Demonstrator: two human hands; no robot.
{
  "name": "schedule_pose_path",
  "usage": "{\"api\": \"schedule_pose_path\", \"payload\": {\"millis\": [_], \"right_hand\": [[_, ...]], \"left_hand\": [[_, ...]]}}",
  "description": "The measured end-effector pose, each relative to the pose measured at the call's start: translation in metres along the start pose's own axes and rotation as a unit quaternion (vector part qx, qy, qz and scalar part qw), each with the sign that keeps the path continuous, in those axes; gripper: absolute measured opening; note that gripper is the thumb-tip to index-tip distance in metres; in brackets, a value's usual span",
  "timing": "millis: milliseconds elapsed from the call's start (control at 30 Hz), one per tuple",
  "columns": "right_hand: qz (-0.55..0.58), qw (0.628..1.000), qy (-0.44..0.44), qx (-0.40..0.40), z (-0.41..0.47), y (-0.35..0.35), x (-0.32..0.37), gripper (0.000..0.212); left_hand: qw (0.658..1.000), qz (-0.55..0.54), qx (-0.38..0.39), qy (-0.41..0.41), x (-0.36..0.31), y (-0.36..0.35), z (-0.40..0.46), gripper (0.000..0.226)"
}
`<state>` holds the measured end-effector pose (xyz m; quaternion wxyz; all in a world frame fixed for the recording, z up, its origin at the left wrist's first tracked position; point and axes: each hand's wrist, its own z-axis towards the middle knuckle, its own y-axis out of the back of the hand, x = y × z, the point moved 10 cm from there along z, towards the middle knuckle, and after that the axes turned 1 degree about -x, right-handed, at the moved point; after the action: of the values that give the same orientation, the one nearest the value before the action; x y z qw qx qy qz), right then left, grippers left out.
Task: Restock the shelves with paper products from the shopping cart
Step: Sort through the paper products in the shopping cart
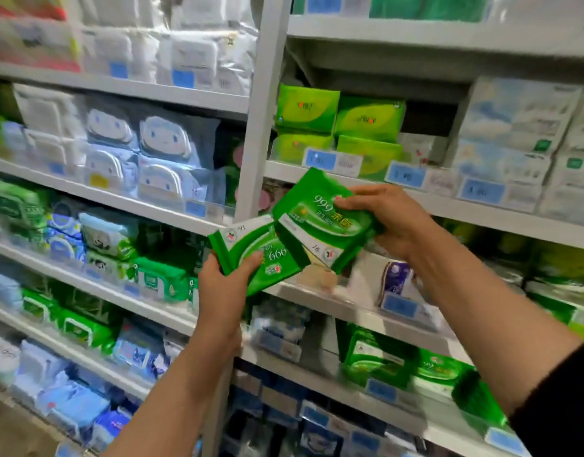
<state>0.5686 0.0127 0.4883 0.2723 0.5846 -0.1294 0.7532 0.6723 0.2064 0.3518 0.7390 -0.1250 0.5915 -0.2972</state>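
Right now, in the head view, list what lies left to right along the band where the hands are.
Green-lidded wipes pack on the left shelf → left hand → its green 999 pack → the second green 999 pack → right hand gripping it.

I note two green wipe packs (320,222) with white panels and pale "999" lettering. Lime-green tissue packs (340,117) sit above blue price labels (320,159). The shelf frame (264,103) is light grey. Pale blue packs (166,140) bear a cartoon face. My sleeve (564,400) is black
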Motion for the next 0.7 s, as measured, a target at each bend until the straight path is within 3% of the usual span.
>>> {"api": "schedule_pose_path", "payload": {"millis": [100,267,400,500,600,700], "right_hand": [[-0.017,0.998,0.066,-0.007,0.012,0.002,0.042,0.029],[-0.100,0.989,0.109,-0.027,0.006,0.002,0.066,0.021],[-0.169,0.982,0.056,-0.066,-0.013,0.016,0.028,0.034],[-0.227,0.968,0.022,-0.108,-0.042,0.045,-0.012,0.028],[-0.231,0.960,-0.043,-0.150,-0.076,0.078,-0.067,0.035],[-0.239,0.953,-0.110,-0.151,-0.112,0.099,-0.120,0.028]], "left_hand": [[0.999,-0.019,0.036,-0.018,-0.017,-0.018,0.020,0.036],[0.994,0.002,0.107,-0.028,-0.024,-0.021,0.040,0.032],[0.983,0.028,0.178,0.029,0.011,-0.017,0.031,0.025],[0.973,0.039,0.209,0.087,0.046,-0.014,0.014,0.024],[0.961,0.063,0.227,0.145,0.089,-0.011,-0.008,0.020],[0.946,0.095,0.243,0.194,0.131,-0.008,-0.035,0.022]]}}
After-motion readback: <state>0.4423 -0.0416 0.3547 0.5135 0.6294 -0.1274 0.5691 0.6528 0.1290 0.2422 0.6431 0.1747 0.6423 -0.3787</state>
